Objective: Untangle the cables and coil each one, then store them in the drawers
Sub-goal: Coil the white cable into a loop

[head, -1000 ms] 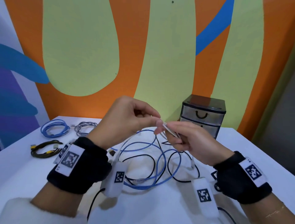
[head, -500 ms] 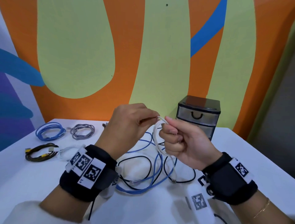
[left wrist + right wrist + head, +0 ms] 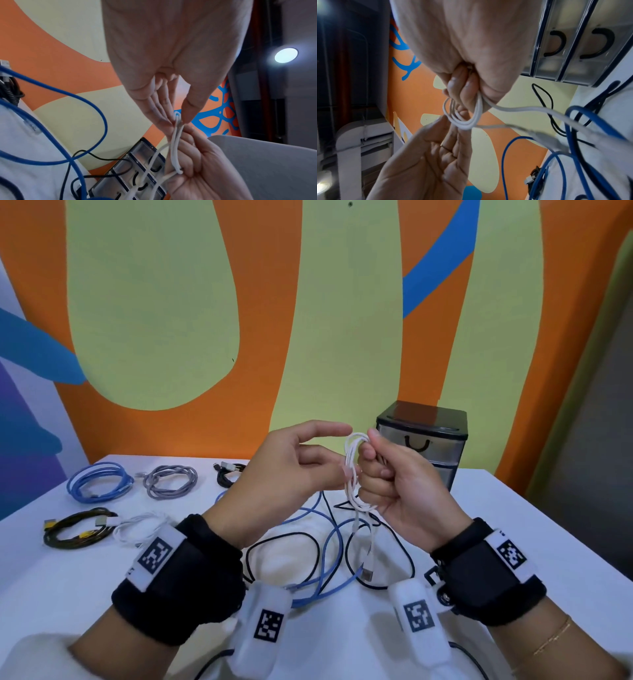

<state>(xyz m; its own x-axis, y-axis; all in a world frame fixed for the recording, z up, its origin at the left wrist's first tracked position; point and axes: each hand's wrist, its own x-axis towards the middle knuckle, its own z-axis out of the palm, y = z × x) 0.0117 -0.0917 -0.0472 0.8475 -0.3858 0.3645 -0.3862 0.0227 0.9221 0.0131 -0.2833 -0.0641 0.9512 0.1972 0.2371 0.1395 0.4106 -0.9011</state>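
Observation:
A thin white cable (image 3: pixel 352 474) is wound into a small coil, and my right hand (image 3: pixel 368 460) grips it in a fist in front of me. Its tail hangs down to a plug (image 3: pixel 368 571) just above the table. My left hand (image 3: pixel 347 451) is spread with straight fingers, its tips touching the coil's top and side. The left wrist view shows the coil (image 3: pixel 176 146) running from those fingertips into the right fist. On the table below lie a blue cable (image 3: pixel 329 542) and a black cable (image 3: pixel 404 546), looped over each other. The drawer unit (image 3: pixel 424 446) stands behind my right hand, drawers closed.
Several coiled cables lie at the table's left: blue (image 3: pixel 99 486), grey (image 3: pixel 170 481), black with yellow plugs (image 3: pixel 77 530), white (image 3: pixel 140 530), and a black one (image 3: pixel 227 474) further back. The painted wall rises close behind the white table (image 3: pixel 513 525).
The white cable has gone from one loop to a small multi-loop coil in my right fist. My left hand has let go of its pinch and spread. The hanging tail is shorter.

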